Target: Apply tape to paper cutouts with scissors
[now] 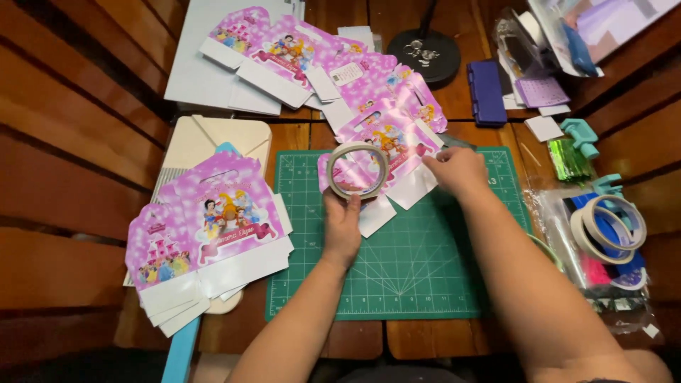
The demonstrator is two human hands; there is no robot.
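My left hand (343,223) holds a roll of clear tape (357,169) upright over a green cutting mat (418,262). My right hand (457,169) presses its fingers on a flat pink printed box cutout (397,142) lying on the mat's upper part, just right of the roll. Whether a strip of tape runs between the roll and my right hand cannot be told.
A stack of pink box cutouts (206,234) lies at the left, more of them (312,60) at the back. Tape rolls (610,227) on plastic bags sit at the right, a dark blue case (486,92) and a black round stand base (424,53) behind the mat.
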